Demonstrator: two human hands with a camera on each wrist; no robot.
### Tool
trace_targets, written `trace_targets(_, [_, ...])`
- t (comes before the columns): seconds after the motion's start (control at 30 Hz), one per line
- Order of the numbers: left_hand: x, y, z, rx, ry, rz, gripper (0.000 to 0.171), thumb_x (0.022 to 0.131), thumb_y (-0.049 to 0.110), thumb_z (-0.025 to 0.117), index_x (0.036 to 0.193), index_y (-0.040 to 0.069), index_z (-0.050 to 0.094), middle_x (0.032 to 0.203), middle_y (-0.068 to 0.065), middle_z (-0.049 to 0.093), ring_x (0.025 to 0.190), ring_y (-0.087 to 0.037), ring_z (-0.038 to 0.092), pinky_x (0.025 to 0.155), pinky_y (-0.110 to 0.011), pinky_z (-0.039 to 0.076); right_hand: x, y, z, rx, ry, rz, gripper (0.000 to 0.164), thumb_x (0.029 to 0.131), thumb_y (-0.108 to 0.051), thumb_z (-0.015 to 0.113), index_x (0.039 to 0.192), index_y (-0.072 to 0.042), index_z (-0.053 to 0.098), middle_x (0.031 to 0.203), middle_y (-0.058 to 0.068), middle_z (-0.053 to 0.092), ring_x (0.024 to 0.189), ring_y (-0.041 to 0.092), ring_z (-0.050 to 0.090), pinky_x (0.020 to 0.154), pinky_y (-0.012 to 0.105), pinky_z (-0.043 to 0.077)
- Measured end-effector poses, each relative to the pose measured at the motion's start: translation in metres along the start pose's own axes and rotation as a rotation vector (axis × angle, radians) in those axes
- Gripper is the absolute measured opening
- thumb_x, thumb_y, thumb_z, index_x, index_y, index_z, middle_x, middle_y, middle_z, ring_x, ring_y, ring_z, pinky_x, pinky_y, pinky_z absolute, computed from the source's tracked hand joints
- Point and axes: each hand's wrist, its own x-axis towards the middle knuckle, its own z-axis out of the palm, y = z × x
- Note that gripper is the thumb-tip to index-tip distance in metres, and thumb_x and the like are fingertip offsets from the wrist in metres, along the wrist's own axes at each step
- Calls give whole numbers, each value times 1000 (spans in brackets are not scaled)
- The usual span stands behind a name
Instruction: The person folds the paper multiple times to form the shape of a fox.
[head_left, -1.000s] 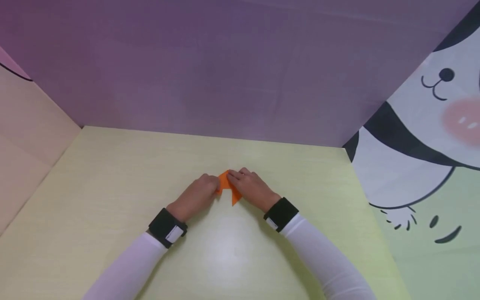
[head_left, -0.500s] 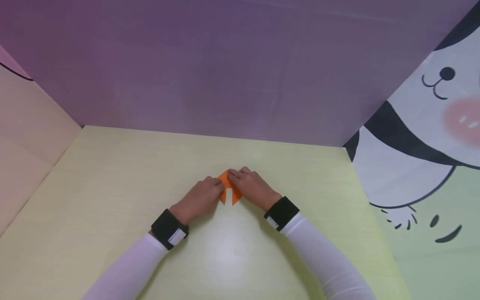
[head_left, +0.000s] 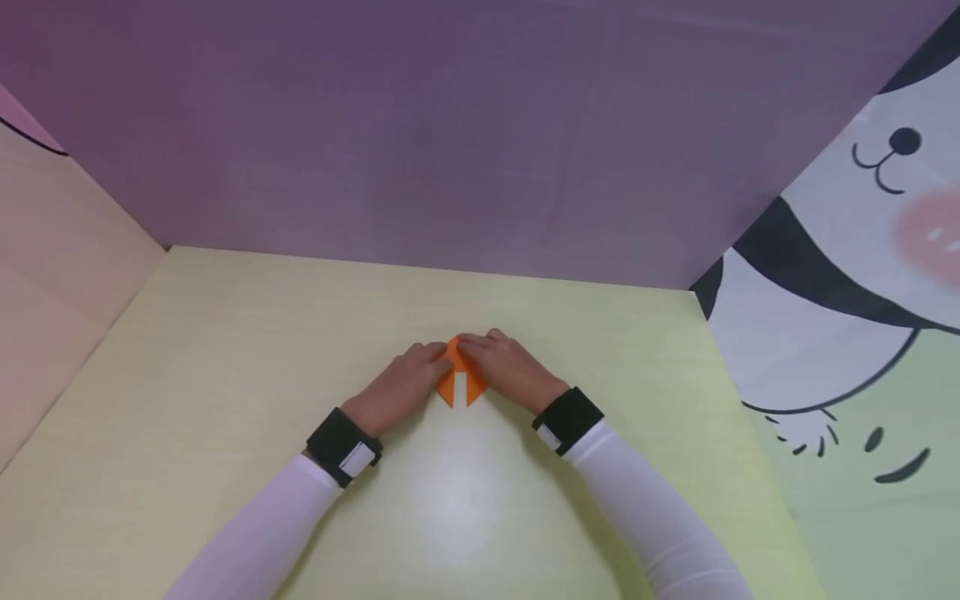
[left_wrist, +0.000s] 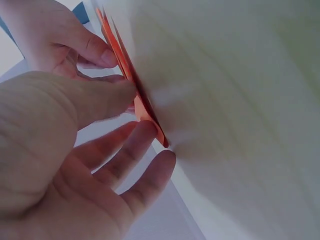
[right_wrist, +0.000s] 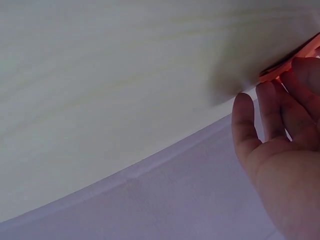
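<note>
A small folded sheet of orange paper (head_left: 459,357) lies on the pale table, its point away from me and two flaps pointing towards me with a narrow gap between them. On its left side rests my left hand (head_left: 403,385), thumb and fingertips pressing the folded edge from above. My right hand (head_left: 512,371) lies over the right side, fingers near the top point. Seen edge-on in the left wrist view, the paper (left_wrist: 129,72) shows several thin layers slightly parted at one end. The right wrist view has its orange edge (right_wrist: 287,65) beneath the right fingertips.
The pale table (head_left: 247,350) meets a purple backdrop (head_left: 450,150) at its far edge. A pink panel (head_left: 67,275) stands on the left, and a panel with a cartoon panda (head_left: 840,250) on the right. Both wrists wear black bands (head_left: 343,446).
My left hand has brought the left flap down flat so that it matches the right one, and its thumb now lies on the fold. The right hand has stayed almost still.
</note>
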Motion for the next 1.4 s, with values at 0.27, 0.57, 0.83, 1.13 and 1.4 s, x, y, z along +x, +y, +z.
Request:
trace_targets(0.27, [5,-1,0,-28,-20,-11,41,97,6,54,136,16,53,143,-7,52,112,-28,53,92,-42,50,-1,5,3,7,6,-12,52,95,-5,58,145,-11,43,150,6,45,106,22,55,90,27,50])
trace_targets(0.57, [10,6,5,-24,-75,-34,40,96,4,53,135,13,53,140,-4,55,93,-24,48,76,-34,49,-1,4,3,-37,-80,32,58,91,-6,64,145,-14,44,149,2,46,103,21,52,86,28,49])
trace_targets(0.83, [13,9,1,-38,-26,1,32,94,3,55,126,7,57,128,-7,62,92,-24,50,78,-31,47,3,1,5,-111,-54,70,45,96,-10,56,141,-14,50,146,1,49,89,22,48,69,26,46])
trace_targets(1.13, [21,2,2,-20,-16,-52,32,96,10,54,127,2,57,125,-11,61,105,-25,58,95,-36,50,10,-10,5,-223,4,41,40,96,-16,57,136,-12,55,138,2,54,86,21,51,60,26,50])
trace_targets(1.4, [15,6,5,116,-35,-52,39,98,9,50,135,0,51,131,-10,59,98,-26,57,78,-37,55,11,-15,7,-272,9,39,41,96,-17,57,137,-13,55,139,0,53,84,20,50,59,25,50])
